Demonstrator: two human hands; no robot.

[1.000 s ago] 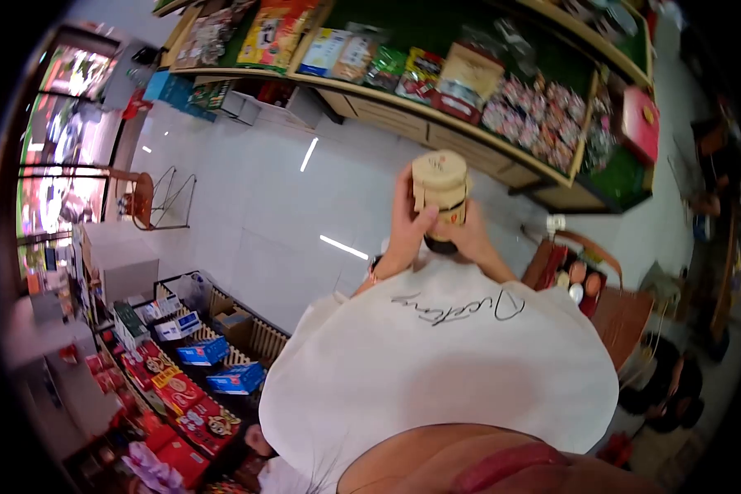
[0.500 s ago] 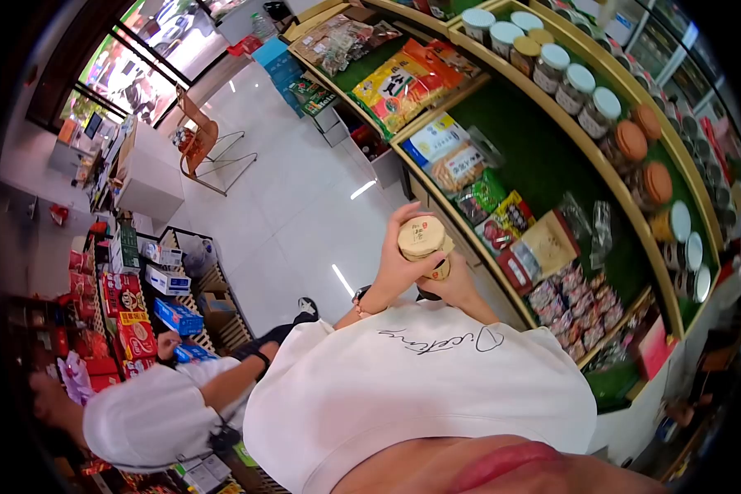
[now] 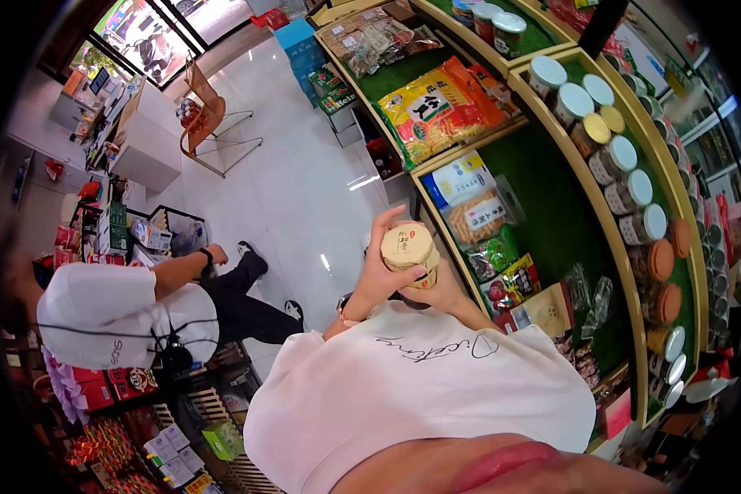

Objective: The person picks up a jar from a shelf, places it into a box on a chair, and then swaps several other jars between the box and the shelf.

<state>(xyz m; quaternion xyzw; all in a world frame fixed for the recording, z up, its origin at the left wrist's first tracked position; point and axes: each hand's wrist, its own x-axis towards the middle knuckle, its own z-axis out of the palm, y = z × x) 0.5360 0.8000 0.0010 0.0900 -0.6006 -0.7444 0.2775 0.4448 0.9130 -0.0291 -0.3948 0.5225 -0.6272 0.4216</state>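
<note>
Floor [image 3: 296,173] lies beyond the left hand [image 3: 377,277], wrapped round the cream-lidded jar [image 3: 407,245] before the shirt [image 3: 412,387]; the right hand [image 3: 445,294] clasps its lower side. Loosened grip could drop it; swinging right could knock it against the display shelf [image 3: 560,193].

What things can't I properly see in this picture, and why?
All in the head view:
Inside of the jar: hidden by its covered top.
Jar's lower part: mostly behind the left hand and right hand.
Tiniest writing on the jar's top: too small.
Some small wrapped packets: behind the camera wearer's white shirt.
Details outside the doorway: blurred and too bright.
</note>
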